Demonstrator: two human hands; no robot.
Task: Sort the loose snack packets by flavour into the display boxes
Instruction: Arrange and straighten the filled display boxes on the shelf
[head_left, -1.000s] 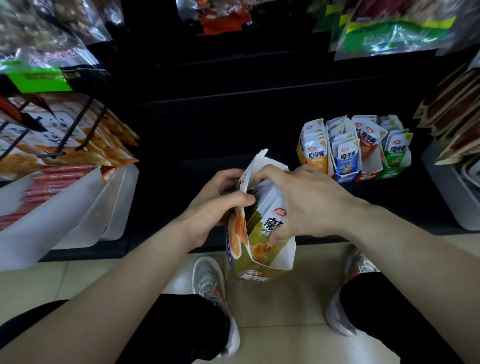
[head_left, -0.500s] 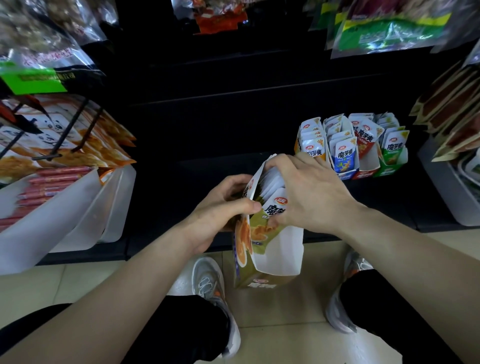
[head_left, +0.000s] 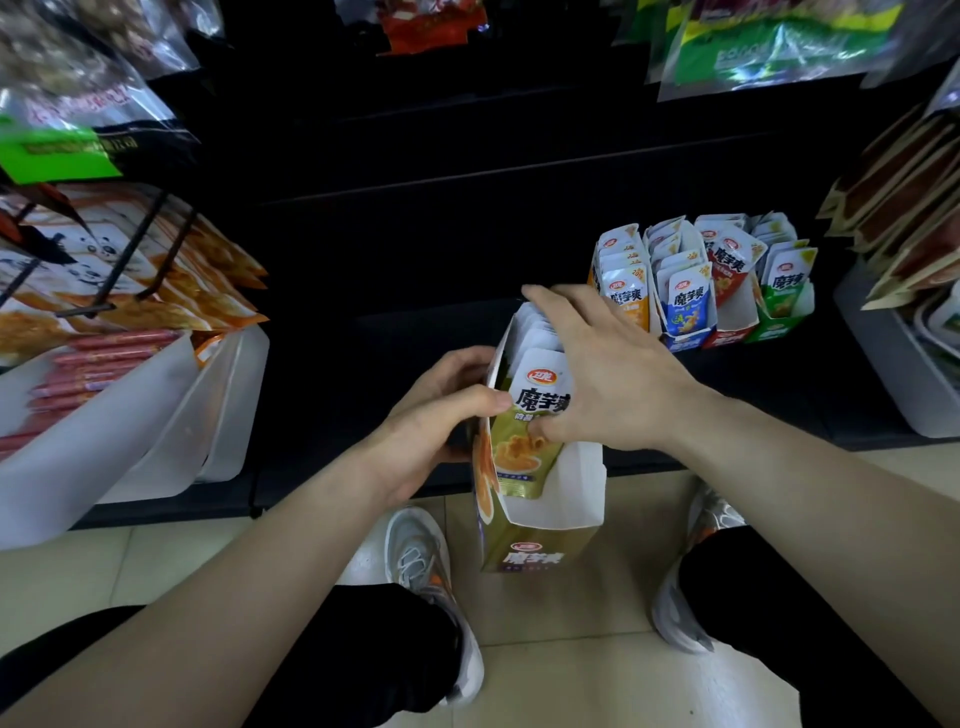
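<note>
An olive-green display box (head_left: 530, 556) stands tilted between my knees, held off the floor. My left hand (head_left: 441, 421) grips its left wall, thumb over the rim. Inside it stands a row of olive snack packets (head_left: 524, 457), white-topped with an orange picture. My right hand (head_left: 608, 374) lies spread over the packets, fingers reaching to the back of the row and thumb pressed on the front one. Four more display boxes stand on the dark low shelf at the right: orange (head_left: 623, 291), blue (head_left: 685, 312), red (head_left: 727, 265), green (head_left: 784, 291), each filled with matching packets.
A white plastic bin (head_left: 104, 441) with red sausages and orange packs juts out at the left. Another grey-white bin (head_left: 883, 364) sits at the far right. Bagged goods hang above. My shoes (head_left: 421, 561) and dark trouser legs rest on beige floor tiles.
My right hand has opened from a closed grip inside the box to lie spread over the packet row. The packets now stand straighter, and the box has tilted more upright.
</note>
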